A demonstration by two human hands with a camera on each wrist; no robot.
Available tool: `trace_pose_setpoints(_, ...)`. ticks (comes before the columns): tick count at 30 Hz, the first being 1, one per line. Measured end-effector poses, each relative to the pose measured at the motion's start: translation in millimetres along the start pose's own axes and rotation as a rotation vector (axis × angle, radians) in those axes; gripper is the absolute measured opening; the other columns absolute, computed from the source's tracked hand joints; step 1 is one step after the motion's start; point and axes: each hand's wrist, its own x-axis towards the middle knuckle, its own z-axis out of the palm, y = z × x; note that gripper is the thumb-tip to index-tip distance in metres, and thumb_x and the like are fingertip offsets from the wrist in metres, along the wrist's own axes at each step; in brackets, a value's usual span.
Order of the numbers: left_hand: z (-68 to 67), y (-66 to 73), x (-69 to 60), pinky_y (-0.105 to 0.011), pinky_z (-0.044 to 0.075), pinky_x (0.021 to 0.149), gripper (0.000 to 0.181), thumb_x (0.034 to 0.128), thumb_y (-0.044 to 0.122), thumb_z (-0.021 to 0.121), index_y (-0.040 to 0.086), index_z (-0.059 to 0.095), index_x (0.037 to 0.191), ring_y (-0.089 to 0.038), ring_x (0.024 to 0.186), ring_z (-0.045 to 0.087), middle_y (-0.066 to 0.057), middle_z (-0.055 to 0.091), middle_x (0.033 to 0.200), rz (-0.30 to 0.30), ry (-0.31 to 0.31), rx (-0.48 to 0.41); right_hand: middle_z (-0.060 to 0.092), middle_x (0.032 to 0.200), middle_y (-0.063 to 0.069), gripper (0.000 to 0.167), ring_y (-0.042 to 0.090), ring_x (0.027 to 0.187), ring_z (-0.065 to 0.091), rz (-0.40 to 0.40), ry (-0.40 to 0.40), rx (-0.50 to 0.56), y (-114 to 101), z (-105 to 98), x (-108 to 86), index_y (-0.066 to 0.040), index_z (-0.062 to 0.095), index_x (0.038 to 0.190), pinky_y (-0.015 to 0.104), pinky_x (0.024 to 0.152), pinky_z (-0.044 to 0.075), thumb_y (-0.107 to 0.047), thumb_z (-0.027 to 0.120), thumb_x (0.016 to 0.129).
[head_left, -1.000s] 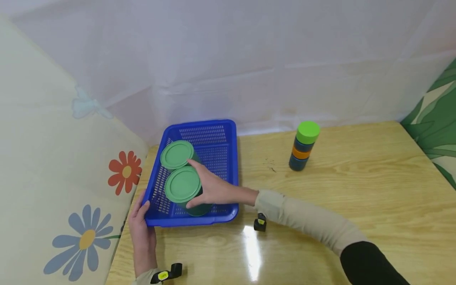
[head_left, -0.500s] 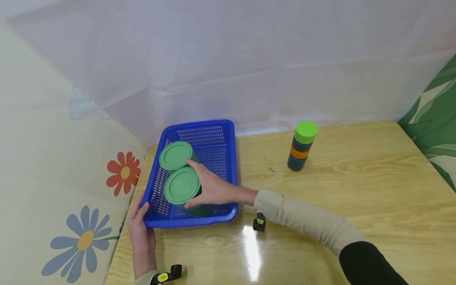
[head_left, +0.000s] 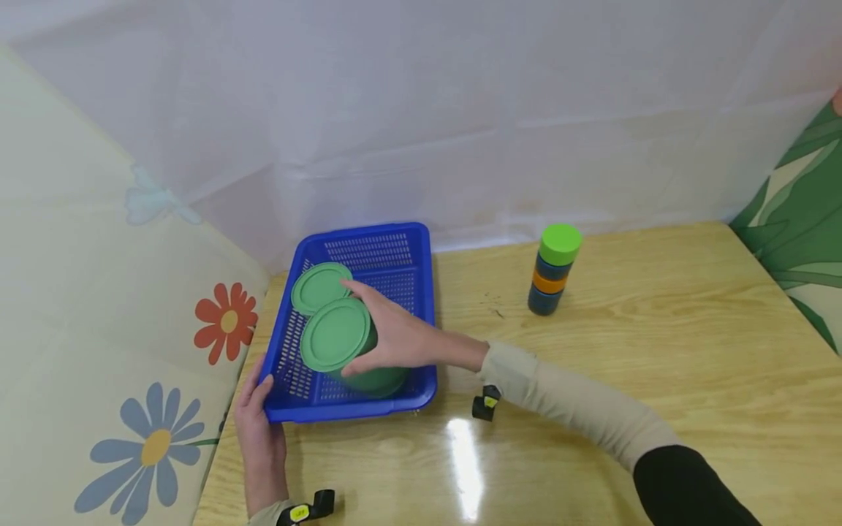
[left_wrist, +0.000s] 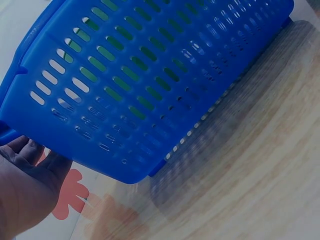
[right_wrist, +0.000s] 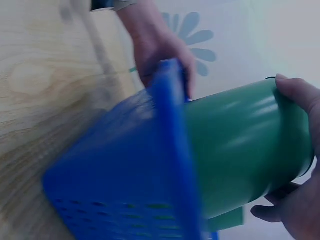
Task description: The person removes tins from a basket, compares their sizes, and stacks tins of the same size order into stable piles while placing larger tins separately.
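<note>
A blue perforated plastic basket (head_left: 355,414) sits at the left of the table with two green lidded canisters in it. My right hand (head_left: 397,334) grips the nearer canister (head_left: 334,334) near its lid, thumb on one side and fingers on the other. That canister leans and stands partly above the rim in the right wrist view, its green wall (right_wrist: 235,145) inside the basket. The farther canister (head_left: 320,288) touches or nearly touches it, mostly hidden. My left hand (head_left: 261,431) holds the basket's near left corner, thumb over the rim; its fingers (left_wrist: 50,162) reach beneath the rim.
A dark blue bottle (head_left: 554,270) with an orange band and bright green cap stands upright at the back right. A white sheet (head_left: 460,131) hangs behind the wooden table (head_left: 625,351). A flower-printed panel (head_left: 99,314) borders the left side.
My right hand has risen slightly with the nearer canister, whose lid shifts up and tilts. The left hand keeps its hold on the basket. The head view has drifted a little.
</note>
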Motion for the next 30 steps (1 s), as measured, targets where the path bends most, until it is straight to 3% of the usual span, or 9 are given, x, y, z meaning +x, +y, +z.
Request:
trace_pose_setpoints(5,0.5,0.1,0.3,-0.029,0.036,0.114,0.046,0.1088,0.027,0.054,0.019,0.052,0.154,-0.019,0.136,0.043,-0.001,0.046,0.155,-0.008,0.007,0.006,0.045,0.149,0.016,0.130,0.025,0.135,0.050,-0.080,0.048,0.024,-13,-16,-2.0,-0.008,0.011,0.164,0.034,0.106,0.047,-0.025,0.098,0.070)
trace_pose_setpoints(10,1.0,0.2,0.2,-0.025,0.040,0.107,0.046,0.1087,0.027,0.054,0.018,0.052,0.154,-0.018,0.133,0.045,-0.001,0.047,0.153,-0.009,0.014,0.011,0.046,0.149,0.014,0.131,0.024,0.134,0.051,-0.106,0.093,0.007,-25,-37,-9.6,-0.012,0.009,0.165,0.035,0.105,0.047,-0.025,0.098,0.070)
trace_pose_setpoints(14,0.8,0.2,0.8,-0.027,0.039,0.111,0.046,0.1088,0.028,0.053,0.019,0.052,0.154,-0.019,0.135,0.045,-0.002,0.047,0.154,-0.010,0.014,0.021,0.046,0.149,0.014,0.132,0.023,0.134,0.051,-0.118,0.128,0.031,-34,-55,-21.3,-0.012,0.009,0.165,0.037,0.106,0.048,-0.021,0.099,0.069)
trace_pose_setpoints(19,2.9,0.7,3.2,-0.032,0.033,0.119,0.047,0.1082,0.027,0.054,0.020,0.052,0.154,-0.020,0.139,0.042,-0.001,0.044,0.157,-0.014,0.018,0.010,0.044,0.151,0.016,0.132,0.024,0.137,0.048,-0.128,0.157,0.031,-40,-79,-44.6,-0.011,0.007,0.165,0.041,0.110,0.044,-0.017,0.098,0.069)
trace_pose_setpoints(26,4.8,1.4,6.0,-0.030,0.030,0.119,0.046,0.1081,0.025,0.055,0.020,0.053,0.154,-0.018,0.141,0.040,0.000,0.044,0.157,-0.038,0.034,-0.026,0.044,0.151,0.018,0.133,0.027,0.139,0.047,-0.123,0.174,-0.019,-44,-104,-81.8,-0.009,0.005,0.165,0.050,0.114,0.039,-0.016,0.098,0.069)
trace_pose_setpoints(30,4.0,1.9,6.8,-0.021,0.042,0.108,0.045,0.1070,0.023,0.057,0.020,0.055,0.152,-0.016,0.139,0.043,0.001,0.046,0.155,-0.058,0.055,-0.063,0.046,0.150,0.019,0.132,0.030,0.139,0.047,-0.143,0.199,-0.065,-43,-116,-103.3,-0.005,0.007,0.164,0.052,0.114,0.039,-0.017,0.098,0.069)
